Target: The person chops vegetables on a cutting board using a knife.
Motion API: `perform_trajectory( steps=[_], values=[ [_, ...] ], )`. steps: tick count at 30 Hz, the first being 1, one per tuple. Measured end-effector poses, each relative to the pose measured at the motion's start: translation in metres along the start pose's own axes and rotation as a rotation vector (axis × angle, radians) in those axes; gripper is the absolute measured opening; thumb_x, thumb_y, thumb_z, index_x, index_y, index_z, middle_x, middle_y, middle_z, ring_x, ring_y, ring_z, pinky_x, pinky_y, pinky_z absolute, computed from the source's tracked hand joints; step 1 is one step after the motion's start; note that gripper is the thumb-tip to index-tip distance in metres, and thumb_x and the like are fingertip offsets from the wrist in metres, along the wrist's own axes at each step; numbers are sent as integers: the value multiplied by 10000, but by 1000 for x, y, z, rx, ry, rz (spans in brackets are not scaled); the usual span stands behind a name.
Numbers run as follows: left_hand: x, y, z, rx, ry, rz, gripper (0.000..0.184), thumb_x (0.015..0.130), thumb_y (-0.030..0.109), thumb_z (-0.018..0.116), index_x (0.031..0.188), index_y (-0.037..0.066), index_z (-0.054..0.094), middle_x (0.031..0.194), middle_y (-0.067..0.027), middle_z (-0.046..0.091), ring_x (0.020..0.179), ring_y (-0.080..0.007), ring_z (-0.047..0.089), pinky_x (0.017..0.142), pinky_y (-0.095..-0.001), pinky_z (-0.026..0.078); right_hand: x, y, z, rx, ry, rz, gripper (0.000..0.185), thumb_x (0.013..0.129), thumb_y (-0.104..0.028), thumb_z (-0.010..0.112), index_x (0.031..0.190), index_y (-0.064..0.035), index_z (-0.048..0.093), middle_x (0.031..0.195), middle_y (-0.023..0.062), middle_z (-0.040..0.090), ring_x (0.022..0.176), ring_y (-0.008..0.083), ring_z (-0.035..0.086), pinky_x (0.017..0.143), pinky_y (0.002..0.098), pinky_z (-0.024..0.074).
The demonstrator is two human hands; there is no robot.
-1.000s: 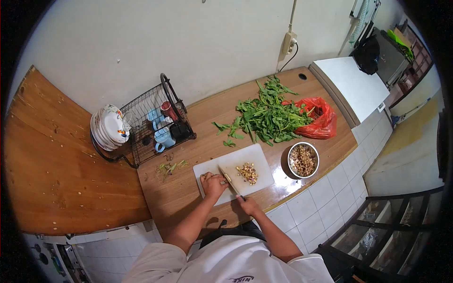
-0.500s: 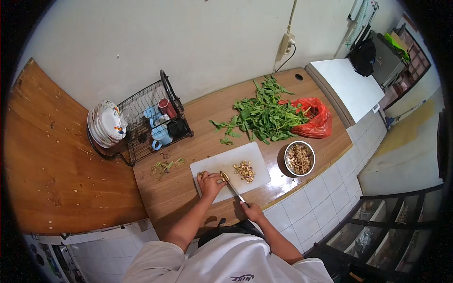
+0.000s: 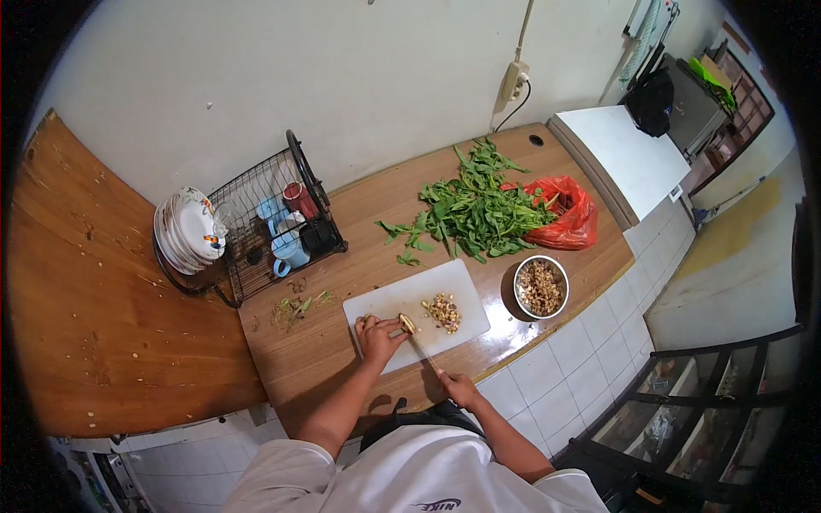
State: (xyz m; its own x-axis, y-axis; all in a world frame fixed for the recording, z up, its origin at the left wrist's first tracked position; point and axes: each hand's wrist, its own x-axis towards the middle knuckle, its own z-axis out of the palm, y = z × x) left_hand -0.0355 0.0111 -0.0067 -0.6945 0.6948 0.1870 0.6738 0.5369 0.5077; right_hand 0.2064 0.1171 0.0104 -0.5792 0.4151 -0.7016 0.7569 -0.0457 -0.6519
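My right hand (image 3: 462, 391) is closed around the handle of a knife (image 3: 426, 353), whose blade lies across the white cutting board (image 3: 389, 297). My left hand (image 3: 380, 339) rests on the board's left part, fingers bent and pressed down beside the blade tip. What these fingers hold is mostly hidden. A small yellow-brown piece (image 3: 408, 323) shows at the blade, right by the fingertips. Right of the knife is a small heap of chopped pale and brown bits (image 3: 443, 313). A white bowl (image 3: 566, 293) full of similar brown bits stands to the right of the board.
Leafy greens (image 3: 479, 209) lie behind the board, partly against a red plastic bag (image 3: 577, 224). Stem scraps (image 3: 295, 309) lie to the left. A black wire rack (image 3: 256, 184) holds plates (image 3: 198, 227) and cups (image 3: 289, 250). The wooden table's (image 3: 359, 205) edge runs close to my body.
The knife and my right hand have shifted very slightly, and the blade's angle differs a little. My left hand stays at nearly the same place. The whole view has moved slightly.
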Motion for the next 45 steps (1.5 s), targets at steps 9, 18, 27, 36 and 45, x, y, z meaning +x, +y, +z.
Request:
perform_trajectory(
  steps=[9,18,27,36,45],
  values=[
    [5,-8,5,2,-12,41,254,644,354,890,836,203,819,971,71,775,996,-162,554,979,-412,313,44,-22,13,-190,-3,-11,776,976,-685,430,1128,26,700,920,228,691,850,345,666,766,426,507],
    [6,0,-6,-23,-22,-1,272,634,360,899,832,192,816,975,70,776,984,-146,555,959,-385,316,-6,14,8,-253,-46,30,762,982,-673,424,1224,2,680,1148,307,679,1147,437,641,985,481,489],
    [-4,0,2,-12,32,-27,264,668,358,894,875,213,818,976,70,776,1002,-143,578,990,-396,320,-22,2,0,-78,10,12,696,1005,-624,458,863,11,707,763,145,683,744,255,644,762,385,513],
    [-7,0,2,-34,59,-59,278,667,361,894,885,207,819,977,61,768,1109,-195,562,999,-419,319,-7,11,2,-66,-70,75,764,988,-668,437,1086,39,709,925,221,713,924,344,686,895,432,502],
    [-8,-4,3,-27,11,-82,256,677,354,889,886,222,820,954,71,772,1061,-164,570,979,-397,328,-5,13,4,-76,25,-43,704,1000,-641,456,778,-12,681,636,97,600,527,209,561,539,354,458]
  ],
)
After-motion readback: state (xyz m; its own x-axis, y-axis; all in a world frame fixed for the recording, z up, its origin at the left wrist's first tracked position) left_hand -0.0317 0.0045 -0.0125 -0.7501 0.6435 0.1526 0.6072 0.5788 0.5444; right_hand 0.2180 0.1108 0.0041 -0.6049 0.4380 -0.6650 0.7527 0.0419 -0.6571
